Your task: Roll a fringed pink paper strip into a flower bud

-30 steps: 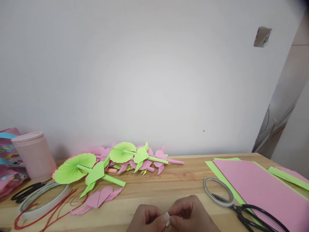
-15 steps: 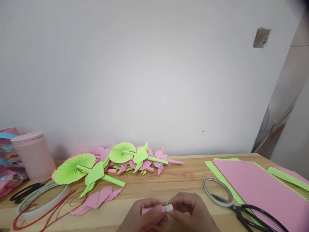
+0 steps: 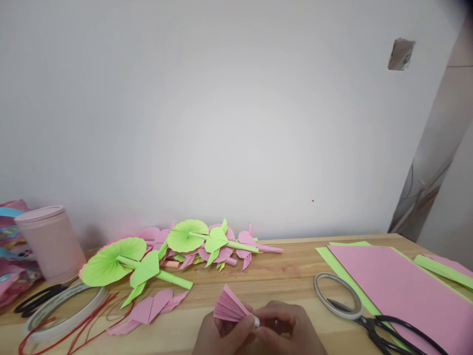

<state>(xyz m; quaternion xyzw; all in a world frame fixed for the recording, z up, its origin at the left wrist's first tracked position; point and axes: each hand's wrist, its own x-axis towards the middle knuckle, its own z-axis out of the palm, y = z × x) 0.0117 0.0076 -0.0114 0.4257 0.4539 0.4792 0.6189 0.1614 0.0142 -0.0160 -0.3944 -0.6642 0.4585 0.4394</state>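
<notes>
Lying at far left: cup (image 3: 51, 241), tape roll (image 3: 62, 308) | paper flowers (image 3: 162, 254) rested mid-desk (image 3: 281, 281) | left hand (image 3: 221, 337) and right hand (image 3: 284, 330) pinched the pleated fan (image 3: 227, 305) at its base, fingers closed so folds spread | scissors (image 3: 391, 330), pink sheet (image 3: 395, 286) at right.

head-worn view, facing forward across a wooden table (image 3: 281, 281) toward a wall, hands low and near

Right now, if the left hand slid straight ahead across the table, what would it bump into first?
Probably the green paper stem of the paper flowers ahead of the left hand, though depth is hard to judge.
</notes>
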